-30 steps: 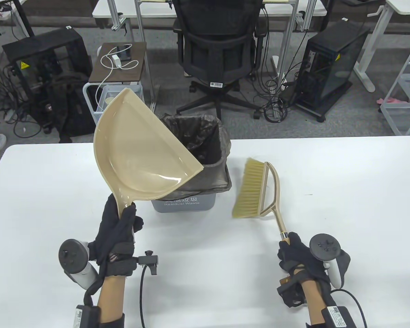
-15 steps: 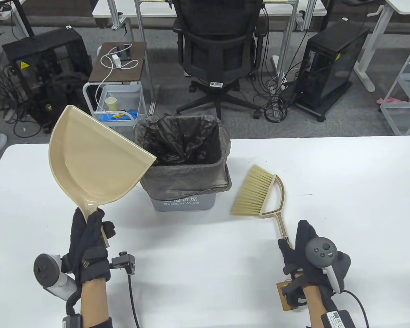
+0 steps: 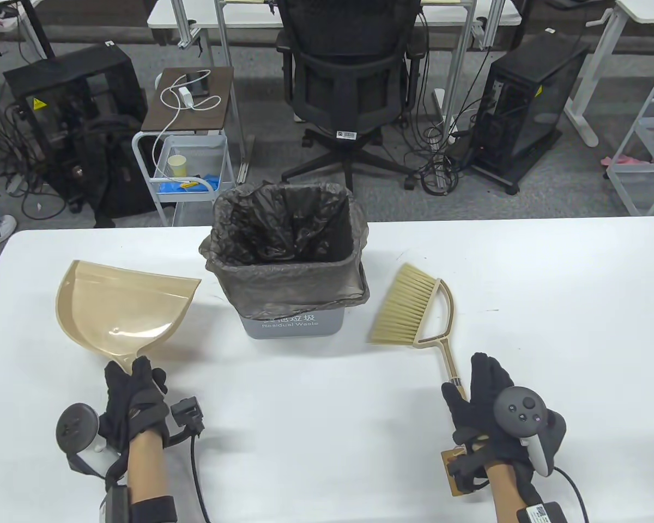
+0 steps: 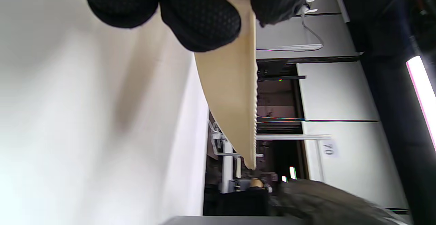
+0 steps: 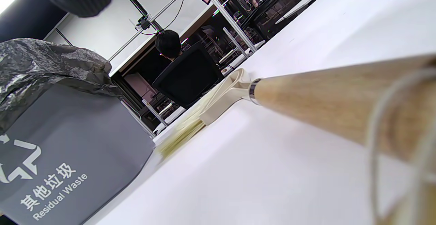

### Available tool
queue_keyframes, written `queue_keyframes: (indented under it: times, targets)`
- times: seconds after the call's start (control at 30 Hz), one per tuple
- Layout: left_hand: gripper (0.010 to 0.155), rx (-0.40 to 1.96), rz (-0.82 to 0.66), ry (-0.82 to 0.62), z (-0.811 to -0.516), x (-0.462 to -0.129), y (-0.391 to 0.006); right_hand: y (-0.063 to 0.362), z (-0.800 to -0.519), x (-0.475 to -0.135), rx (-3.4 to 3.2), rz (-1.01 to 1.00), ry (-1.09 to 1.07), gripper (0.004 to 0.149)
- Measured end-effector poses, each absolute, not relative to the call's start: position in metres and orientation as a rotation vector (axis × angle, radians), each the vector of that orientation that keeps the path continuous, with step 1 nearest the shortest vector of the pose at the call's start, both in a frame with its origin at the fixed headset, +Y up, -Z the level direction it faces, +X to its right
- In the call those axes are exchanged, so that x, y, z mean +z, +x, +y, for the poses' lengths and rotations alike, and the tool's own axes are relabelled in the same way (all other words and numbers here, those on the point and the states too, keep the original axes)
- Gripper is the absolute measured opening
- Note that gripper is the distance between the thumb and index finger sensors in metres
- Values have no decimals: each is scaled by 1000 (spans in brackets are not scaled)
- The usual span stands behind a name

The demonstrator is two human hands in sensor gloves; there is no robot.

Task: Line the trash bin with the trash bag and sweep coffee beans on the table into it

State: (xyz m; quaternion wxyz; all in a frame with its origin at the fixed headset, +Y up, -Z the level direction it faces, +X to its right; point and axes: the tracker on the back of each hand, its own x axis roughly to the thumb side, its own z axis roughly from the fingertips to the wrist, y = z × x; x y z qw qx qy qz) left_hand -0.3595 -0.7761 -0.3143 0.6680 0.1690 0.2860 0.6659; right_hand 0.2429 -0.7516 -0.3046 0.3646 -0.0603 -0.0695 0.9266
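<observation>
Left hand (image 3: 133,400) was clamped on the dustpan (image 3: 121,310) near the table's left edge, right hand (image 3: 477,400) lay slack beside the brush (image 3: 414,313); the lined bin (image 3: 290,261) could be toppled by careless withdrawal.

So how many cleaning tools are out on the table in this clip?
2. The dustpan is left of the lined trash bin, gripped by the left hand. The brush lies right of the bin, its handle under the right hand.
</observation>
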Motion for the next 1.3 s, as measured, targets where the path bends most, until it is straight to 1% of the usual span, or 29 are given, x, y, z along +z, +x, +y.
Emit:
queue_keyframes:
  times: [0.1,0.23,0.3,0.37,0.47,0.6,0.7,0.73,0.77,0.83,0.93,1.0,1.07,1.17,1.23,1.3]
  targets:
    - [77,1476,667,288,-783,-317,-362,242,-751,-304,2414,-195,-163,81]
    - [76,1490,679,213,-790,-320,-362,240,-752,-304,2422,-188,-156,81]
    - [76,1482,672,200,-791,-320,-361,239,-753,-304,2427,-176,-152,81]
    - [79,1470,656,180,-791,-321,-361,238,-754,-305,2416,-151,-143,81]
    - [86,1497,604,132,-789,-318,-360,238,-755,-304,2421,-148,-150,81]
    - [91,1278,609,185,-772,-310,-360,240,-754,-304,2410,-164,-163,82]
    - [94,1001,555,199,-752,-307,-355,244,-752,-303,2387,-170,-167,82]
    - [95,890,525,224,-742,-306,-349,245,-750,-302,2377,-180,-166,83]
    - [95,826,508,249,-735,-305,-345,245,-749,-302,2373,-186,-165,83]
    - [95,695,428,324,-716,-303,-328,246,-747,-300,2365,-207,-152,81]
    - [94,632,300,400,-696,-298,-303,242,-744,-299,2353,-233,-104,80]
    - [93,580,185,456,-683,-292,-278,237,-741,-298,2363,-254,-60,82]
    - [92,525,86,484,-673,-285,-254,230,-736,-296,2382,-263,-4,82]
    - [89,461,-43,470,-668,-280,-223,218,-729,-295,2380,-251,81,83]
    - [89,427,-141,422,-670,-279,-200,207,-719,-298,2389,-232,157,82]
    - [88,396,-217,375,-675,-280,-182,198,-710,-302,2425,-266,194,83]
